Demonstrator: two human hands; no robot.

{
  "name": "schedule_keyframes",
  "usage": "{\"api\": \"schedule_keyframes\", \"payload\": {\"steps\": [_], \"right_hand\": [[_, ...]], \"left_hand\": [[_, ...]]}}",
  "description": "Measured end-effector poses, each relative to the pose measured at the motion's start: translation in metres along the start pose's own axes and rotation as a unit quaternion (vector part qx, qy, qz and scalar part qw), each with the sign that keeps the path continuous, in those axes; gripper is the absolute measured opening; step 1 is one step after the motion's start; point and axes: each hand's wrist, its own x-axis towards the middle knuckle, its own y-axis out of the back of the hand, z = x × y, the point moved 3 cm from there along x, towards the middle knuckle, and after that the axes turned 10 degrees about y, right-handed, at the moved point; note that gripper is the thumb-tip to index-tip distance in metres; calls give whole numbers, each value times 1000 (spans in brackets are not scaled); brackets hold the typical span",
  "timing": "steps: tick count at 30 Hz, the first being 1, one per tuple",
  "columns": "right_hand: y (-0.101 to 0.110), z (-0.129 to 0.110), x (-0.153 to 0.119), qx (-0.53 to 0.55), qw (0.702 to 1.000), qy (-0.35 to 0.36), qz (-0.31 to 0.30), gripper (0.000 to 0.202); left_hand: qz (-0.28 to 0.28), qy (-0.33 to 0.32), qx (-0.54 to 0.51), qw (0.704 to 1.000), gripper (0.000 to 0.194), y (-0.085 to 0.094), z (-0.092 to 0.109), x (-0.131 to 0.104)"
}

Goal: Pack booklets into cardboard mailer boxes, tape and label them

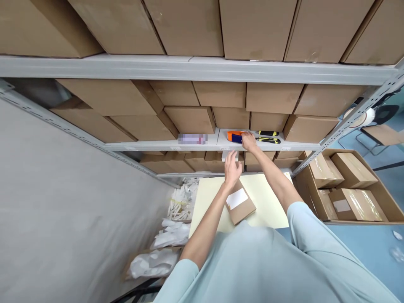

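My right hand (249, 141) reaches onto the middle shelf, its fingers closed at the end of an orange and dark blue tool (235, 136). Beside it on the shelf lie yellow and black cutters (268, 139). Lower and to the left, my left hand (232, 169) is raised with its fingers apart and nothing in it, in front of a small white box (227, 155) at the shelf edge. Under the left hand, a flat cardboard box (246, 208) with a white label (237, 199) lies on the pale yellow tabletop (271, 202).
Grey metal shelves (202, 69) hold rows of cardboard boxes (189, 27). A large open carton (362, 222) with boxes stands on the right. White plastic bags (172, 233) lie left of the table, near a pale wall (78, 202). A chair (383, 134) stands farther right.
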Motion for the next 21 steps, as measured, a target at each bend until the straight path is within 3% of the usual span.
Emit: {"api": "schedule_keyframes", "payload": {"steps": [4, 8, 11, 15, 18, 21], "right_hand": [[-6, 1, -6, 8, 999, 5, 35, 59], [-35, 5, -55, 50, 987, 7, 155, 63], [-87, 9, -125, 107, 981, -44, 156, 62], [-171, 14, -236, 200, 966, -146, 74, 63], [-221, 18, -313, 255, 946, -200, 15, 66], [-254, 19, -374, 294, 929, -224, -24, 69]], "left_hand": [[-38, 13, 1, 999, 54, -5, -15, -26], [-73, 63, 7, 995, 54, -11, -43, -83], [-90, 136, 35, 986, 52, -22, -62, -139], [-178, 151, 66, 970, 45, -46, -63, -202], [-217, 145, 90, 961, 49, -60, -59, -231], [-240, 164, 113, 950, 58, -69, -62, -250]]}}
